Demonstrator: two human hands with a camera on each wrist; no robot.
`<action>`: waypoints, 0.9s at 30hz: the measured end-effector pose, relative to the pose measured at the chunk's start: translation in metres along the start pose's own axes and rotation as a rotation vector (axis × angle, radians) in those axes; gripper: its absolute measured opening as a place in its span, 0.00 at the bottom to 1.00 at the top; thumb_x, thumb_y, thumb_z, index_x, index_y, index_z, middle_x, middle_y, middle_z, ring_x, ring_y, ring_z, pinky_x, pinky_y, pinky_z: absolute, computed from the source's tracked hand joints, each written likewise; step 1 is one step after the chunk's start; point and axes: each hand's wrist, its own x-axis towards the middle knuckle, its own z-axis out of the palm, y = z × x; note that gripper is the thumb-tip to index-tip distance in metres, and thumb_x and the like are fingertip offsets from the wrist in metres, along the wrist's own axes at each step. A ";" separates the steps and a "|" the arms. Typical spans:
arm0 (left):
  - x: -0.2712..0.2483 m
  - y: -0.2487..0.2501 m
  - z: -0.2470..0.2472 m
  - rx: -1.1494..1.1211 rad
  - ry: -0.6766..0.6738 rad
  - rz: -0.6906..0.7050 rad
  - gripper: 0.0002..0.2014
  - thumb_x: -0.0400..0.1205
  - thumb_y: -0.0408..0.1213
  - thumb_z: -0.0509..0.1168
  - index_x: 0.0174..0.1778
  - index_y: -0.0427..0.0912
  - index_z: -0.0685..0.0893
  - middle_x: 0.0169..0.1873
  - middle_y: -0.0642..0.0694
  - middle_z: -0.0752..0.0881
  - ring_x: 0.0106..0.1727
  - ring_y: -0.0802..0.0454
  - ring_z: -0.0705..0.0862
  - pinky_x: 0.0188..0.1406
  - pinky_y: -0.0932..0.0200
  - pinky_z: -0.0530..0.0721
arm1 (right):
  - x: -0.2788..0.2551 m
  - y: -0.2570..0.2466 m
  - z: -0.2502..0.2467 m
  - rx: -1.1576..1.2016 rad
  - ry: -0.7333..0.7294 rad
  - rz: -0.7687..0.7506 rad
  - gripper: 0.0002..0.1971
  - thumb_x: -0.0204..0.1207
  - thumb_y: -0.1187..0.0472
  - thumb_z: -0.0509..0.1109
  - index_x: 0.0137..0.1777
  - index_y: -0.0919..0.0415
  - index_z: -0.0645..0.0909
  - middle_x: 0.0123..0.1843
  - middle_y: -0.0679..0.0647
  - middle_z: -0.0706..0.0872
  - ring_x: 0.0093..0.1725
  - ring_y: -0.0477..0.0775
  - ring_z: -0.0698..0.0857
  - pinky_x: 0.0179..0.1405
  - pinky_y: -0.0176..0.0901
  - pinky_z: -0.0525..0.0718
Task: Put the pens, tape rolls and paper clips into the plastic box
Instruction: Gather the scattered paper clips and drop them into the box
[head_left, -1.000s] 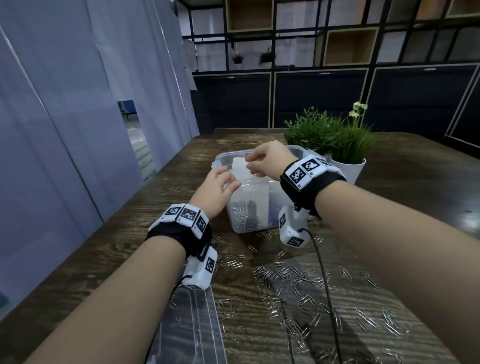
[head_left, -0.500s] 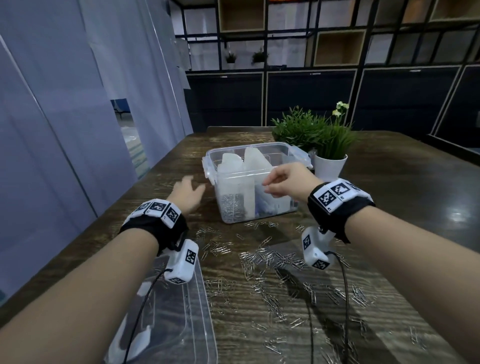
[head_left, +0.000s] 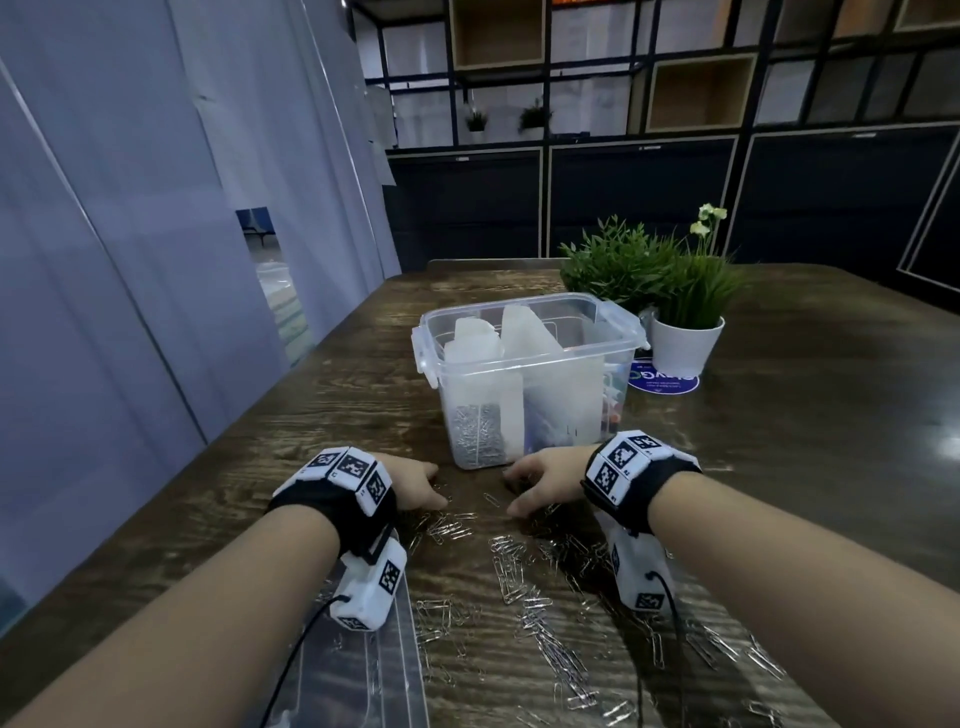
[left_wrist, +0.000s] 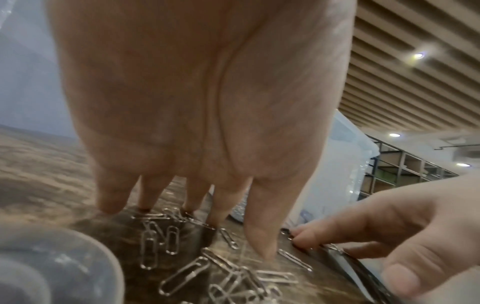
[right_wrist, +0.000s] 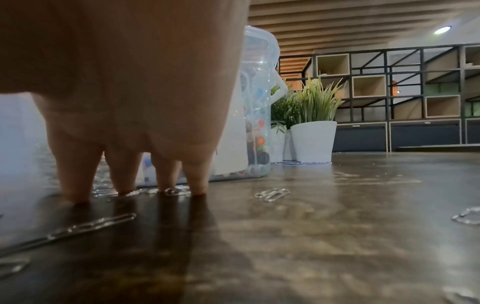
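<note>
The paper clips (head_left: 511, 566) lie scattered across the near half of the wooden table (head_left: 810, 467), thickest in a band just in front of the plastic box (head_left: 524, 384), with more trailing toward the near edge. The box stands open toward the middle of the table; a heap of clips already fills the bottom of its left compartment, white dividers stand upright inside it, and small coloured items show through its right wall, too blurred to name. No pens or tape rolls are visible loose on the table.

A second ago both hands were up at the rim of the box; half a second ago they were pulling back from it. Now both are down on the tabletop just in front of the box, among the clips. That reads as one delivery finished and the next gathering begun, with many clips still to go.

The left hand (head_left: 410, 486) is palm down, fingers spread and pointing down, fingertips (left_wrist: 259, 250) touching the wood among a cluster of clips; it has nothing gripped. The right hand (head_left: 540, 486) mirrors it just to the right, fingers nearly straight, their tips (right_wrist: 75, 197) planted on the surface with clips lying at and between them, nothing enclosed either. The two hands are near each other but apart, placed, I judge, to rake clips together.

The clear lid (head_left: 363, 670) lies at the near left edge, under the left forearm. Two potted plants (head_left: 685, 343) stand just beyond the box's right side.
</note>
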 end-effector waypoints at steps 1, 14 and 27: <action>-0.006 0.006 -0.001 0.047 -0.019 0.012 0.35 0.86 0.56 0.55 0.85 0.44 0.52 0.83 0.46 0.56 0.83 0.48 0.58 0.80 0.54 0.58 | 0.002 0.002 0.002 -0.021 -0.021 -0.001 0.38 0.73 0.37 0.72 0.82 0.44 0.65 0.83 0.47 0.65 0.81 0.54 0.66 0.80 0.50 0.63; -0.079 0.089 0.034 0.393 -0.080 0.181 0.29 0.81 0.62 0.60 0.63 0.38 0.82 0.56 0.45 0.84 0.50 0.47 0.79 0.49 0.58 0.74 | -0.096 0.017 0.038 -0.061 0.059 -0.068 0.26 0.72 0.50 0.78 0.70 0.52 0.81 0.71 0.46 0.81 0.69 0.49 0.80 0.70 0.44 0.75; -0.086 0.046 -0.041 -0.292 0.973 0.349 0.13 0.80 0.47 0.66 0.60 0.50 0.82 0.57 0.47 0.81 0.59 0.47 0.79 0.55 0.53 0.79 | -0.124 0.013 0.030 -0.057 0.057 0.066 0.36 0.66 0.51 0.83 0.74 0.50 0.75 0.72 0.52 0.78 0.69 0.56 0.78 0.66 0.47 0.78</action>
